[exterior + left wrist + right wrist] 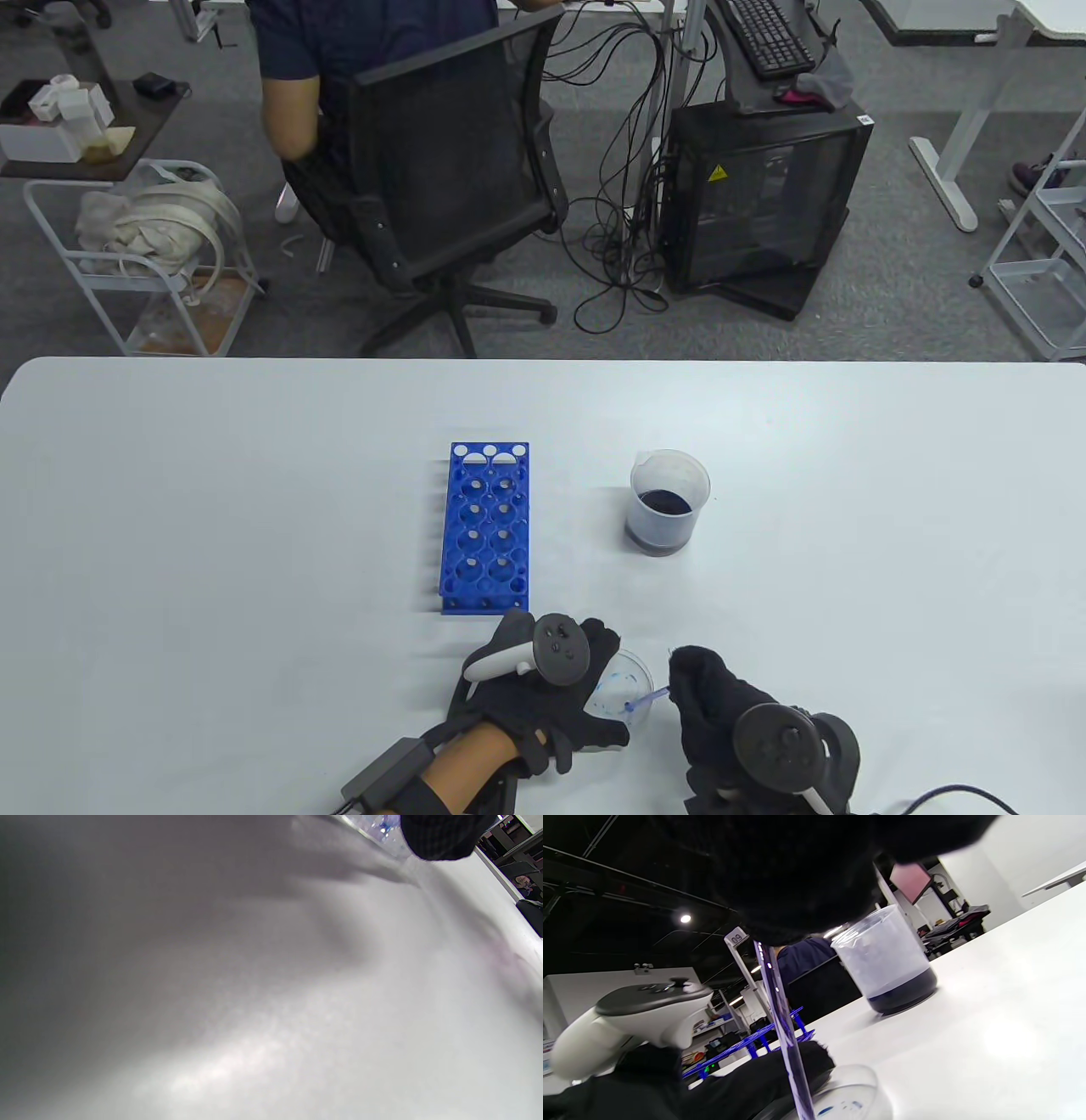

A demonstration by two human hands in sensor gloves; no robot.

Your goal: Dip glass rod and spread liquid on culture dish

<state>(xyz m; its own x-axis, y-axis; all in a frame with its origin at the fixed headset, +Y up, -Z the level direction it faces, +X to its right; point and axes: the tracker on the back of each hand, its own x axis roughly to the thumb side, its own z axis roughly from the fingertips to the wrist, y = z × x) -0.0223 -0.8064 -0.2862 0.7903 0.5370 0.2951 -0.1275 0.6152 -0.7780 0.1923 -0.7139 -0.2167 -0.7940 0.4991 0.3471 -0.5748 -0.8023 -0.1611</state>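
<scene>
A clear culture dish with blue smears sits near the table's front edge; it also shows in the right wrist view. My left hand rests on the table and holds the dish at its left rim. My right hand grips a glass rod wet with blue liquid, its tip down in the dish. In the right wrist view the rod slants down from my fingers into the dish. A plastic beaker of dark blue liquid stands farther back; it shows in the right wrist view.
A blue test tube rack with no tubes stands left of the beaker, just beyond my left hand. An office chair, a black cabinet and a trolley stand beyond the table's far edge.
</scene>
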